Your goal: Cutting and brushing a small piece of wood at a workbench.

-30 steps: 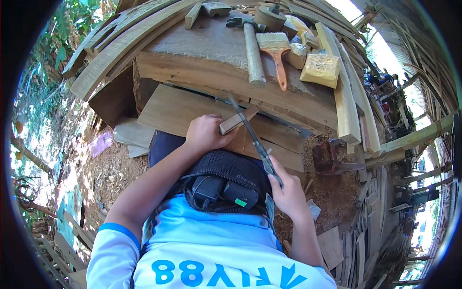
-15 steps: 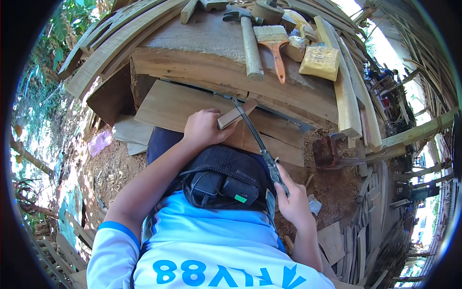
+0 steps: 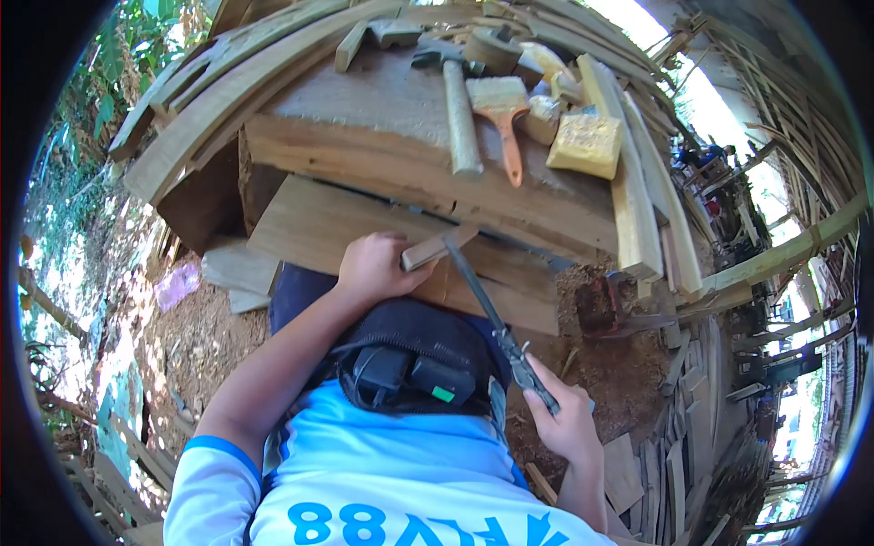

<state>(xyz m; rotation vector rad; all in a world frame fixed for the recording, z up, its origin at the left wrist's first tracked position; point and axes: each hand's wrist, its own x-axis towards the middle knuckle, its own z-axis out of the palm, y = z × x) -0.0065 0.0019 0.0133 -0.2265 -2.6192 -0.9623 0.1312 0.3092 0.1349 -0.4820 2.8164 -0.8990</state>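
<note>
My left hand (image 3: 375, 266) is closed round one end of a small flat wooden block (image 3: 441, 247), holding it above a wide board (image 3: 314, 223) across my lap. In my right hand (image 3: 563, 417) is the handle of a long, narrow, dark metal tool (image 3: 480, 293), seen edge-on, with small bits jutting out near the grip. Its far end touches or overlaps the free end of the block; exact contact cannot be made out. My left fingertips are partly hidden behind the block.
A thick wooden bench (image 3: 364, 118) stands in front, bearing a hammer (image 3: 462, 127), a paintbrush (image 3: 501, 109), a yellow block (image 3: 585, 146) and wood strips (image 3: 635, 200). Curved wooden pieces (image 3: 246, 86) lie at the left. Stacked offcuts (image 3: 678, 464) are on the ground at right.
My right hand has drawn the metal tool back toward me, so its far end no longer reaches well past the block. My left hand keeps hold of the block. The view has shifted slightly.
</note>
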